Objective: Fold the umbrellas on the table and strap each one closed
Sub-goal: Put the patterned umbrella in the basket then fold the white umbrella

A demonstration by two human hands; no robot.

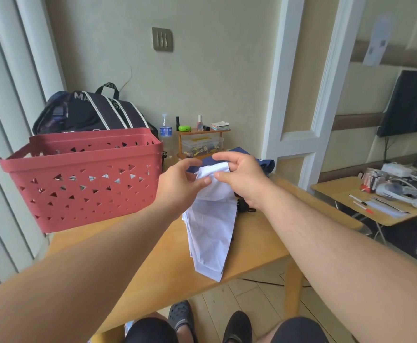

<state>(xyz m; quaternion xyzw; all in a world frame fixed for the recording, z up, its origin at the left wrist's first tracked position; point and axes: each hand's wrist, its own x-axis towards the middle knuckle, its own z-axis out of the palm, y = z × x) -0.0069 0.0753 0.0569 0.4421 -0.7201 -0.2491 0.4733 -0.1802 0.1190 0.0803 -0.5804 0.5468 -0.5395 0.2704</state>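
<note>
we are working on the pale lilac-white fabric umbrella [211, 226], which is lying on the light wooden table [153, 263] with its loose canopy trailing toward the near edge and its upper end lifted between our hands. our left hand [181, 180] is pinching a fold of the fabric between thumb and fingers, and our right hand [239, 178] is curling around the bunched top of the canopy, thumb meeting the left thumb over the cloth. a dark navy fabric umbrella [264, 163] is lying just behind our right hand, mostly hidden. the dusty-red perforated plastic basket [78, 177] is standing to the left, close to the pale umbrella but apart from it.

we are judging this to be the gathering stage: the panels are hanging slack and uneven, and we cannot see any strap. to do it well, we should be keeping one hand anchoring the top while the other is smoothing each panel flat in the same direction, then rolling the fabric snugly around the shaft so nothing is bulging. a small black part [243, 205] is showing beside the canopy under our right wrist; we cannot tell whether it is the handle.
</note>
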